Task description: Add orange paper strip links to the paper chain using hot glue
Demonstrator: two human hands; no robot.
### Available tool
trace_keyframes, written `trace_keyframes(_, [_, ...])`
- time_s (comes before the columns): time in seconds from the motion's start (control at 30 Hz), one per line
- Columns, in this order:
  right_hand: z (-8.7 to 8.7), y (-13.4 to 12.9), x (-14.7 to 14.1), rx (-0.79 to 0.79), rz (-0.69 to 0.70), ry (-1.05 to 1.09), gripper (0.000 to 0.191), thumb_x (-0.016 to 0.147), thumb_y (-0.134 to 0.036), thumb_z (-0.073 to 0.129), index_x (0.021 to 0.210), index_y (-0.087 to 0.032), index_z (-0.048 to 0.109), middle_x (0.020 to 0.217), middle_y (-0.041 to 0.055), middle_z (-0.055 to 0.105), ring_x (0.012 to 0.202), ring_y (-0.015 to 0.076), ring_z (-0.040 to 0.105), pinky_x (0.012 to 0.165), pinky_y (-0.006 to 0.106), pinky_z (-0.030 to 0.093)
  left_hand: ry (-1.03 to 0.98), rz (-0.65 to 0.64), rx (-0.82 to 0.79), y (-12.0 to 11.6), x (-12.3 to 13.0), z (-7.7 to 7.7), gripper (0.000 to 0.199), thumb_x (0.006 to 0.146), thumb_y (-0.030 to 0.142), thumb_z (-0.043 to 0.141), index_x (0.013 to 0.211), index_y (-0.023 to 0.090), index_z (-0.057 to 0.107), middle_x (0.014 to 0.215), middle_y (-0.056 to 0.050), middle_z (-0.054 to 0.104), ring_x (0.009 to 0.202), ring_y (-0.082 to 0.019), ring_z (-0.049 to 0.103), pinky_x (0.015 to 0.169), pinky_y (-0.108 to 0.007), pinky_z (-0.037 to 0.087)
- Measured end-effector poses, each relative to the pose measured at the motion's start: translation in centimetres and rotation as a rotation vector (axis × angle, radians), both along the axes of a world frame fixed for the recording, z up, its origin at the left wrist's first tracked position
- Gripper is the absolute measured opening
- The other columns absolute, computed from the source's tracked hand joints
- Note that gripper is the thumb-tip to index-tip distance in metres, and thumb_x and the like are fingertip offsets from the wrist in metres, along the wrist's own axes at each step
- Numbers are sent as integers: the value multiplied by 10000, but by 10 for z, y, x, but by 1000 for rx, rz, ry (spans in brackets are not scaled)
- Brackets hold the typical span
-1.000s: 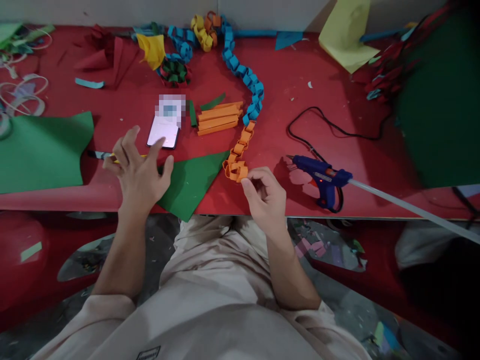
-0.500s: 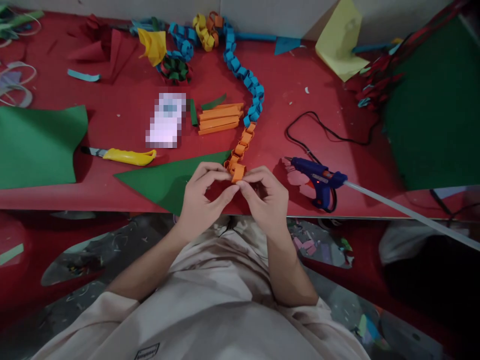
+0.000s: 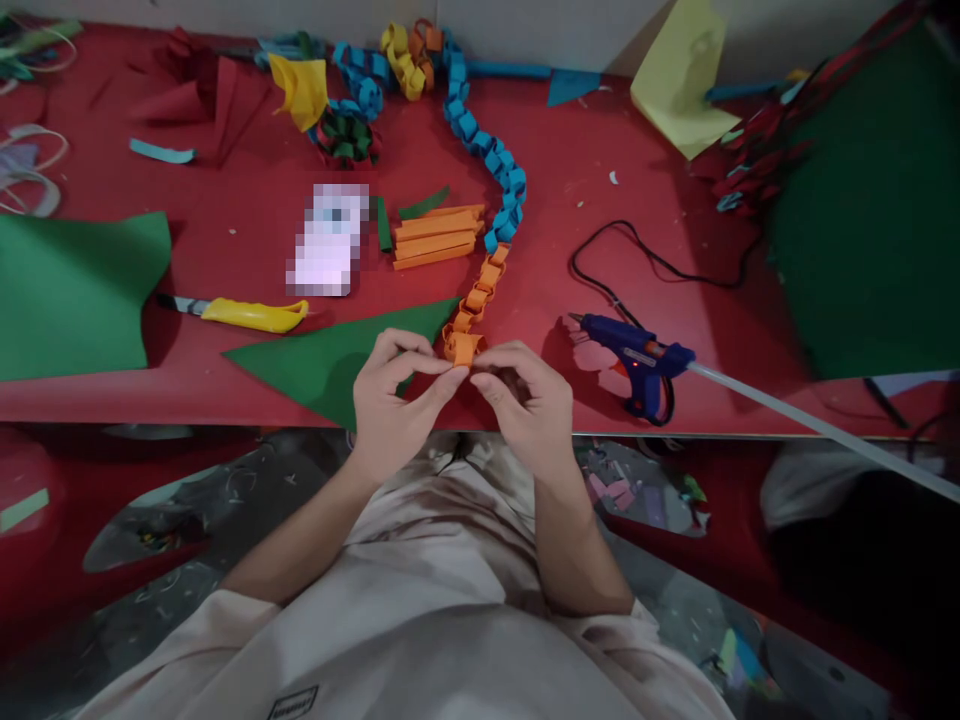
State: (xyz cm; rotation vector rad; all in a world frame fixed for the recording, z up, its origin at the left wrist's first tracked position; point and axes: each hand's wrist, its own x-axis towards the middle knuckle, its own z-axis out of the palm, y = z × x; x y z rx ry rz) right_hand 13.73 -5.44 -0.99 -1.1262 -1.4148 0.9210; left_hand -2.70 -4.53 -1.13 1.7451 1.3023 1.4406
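At the near edge of the red table (image 3: 180,402), the left hand (image 3: 394,405) pinched the orange end link (image 3: 464,350) of the paper chain (image 3: 505,175). The right hand (image 3: 534,405) sat just beside it, thumb and forefinger narrowly parted (any grip could not be confirmed). Handling that link appeared the step in hand; the next move, in judgement, called for light, even fingertip pressure.

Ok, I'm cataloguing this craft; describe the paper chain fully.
The paper chain has interlocked strip loops, blue, then orange, winding over the table from its back towards the near edge. The left hand pinches the end orange link; the right hand is close, contact unclear. Yellow and orange loops bunch at the back, perhaps joined.
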Motion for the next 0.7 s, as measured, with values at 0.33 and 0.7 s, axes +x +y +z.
trace_keyframes(0.33, [-5,3,0,60,-122,61,35,894,-261,764,881,-239,739,895,21,693,800,154,632,703,303,505,62,-129,-15,4,-7,7,117,972,310,701,976,250,802,942,-38,708,864,-155,677,780,-292,561])
trace_keyframes(0.7, [-1,0,13,-35,89,52,186,907,-394,763,887,-222,696,879,9,619,788,147,573,711,298,475,504,-136,387,13,-7,2,261,1007,282,649,1264,279,692,1082,-49,797,1060,-232,700,909,-398,455])
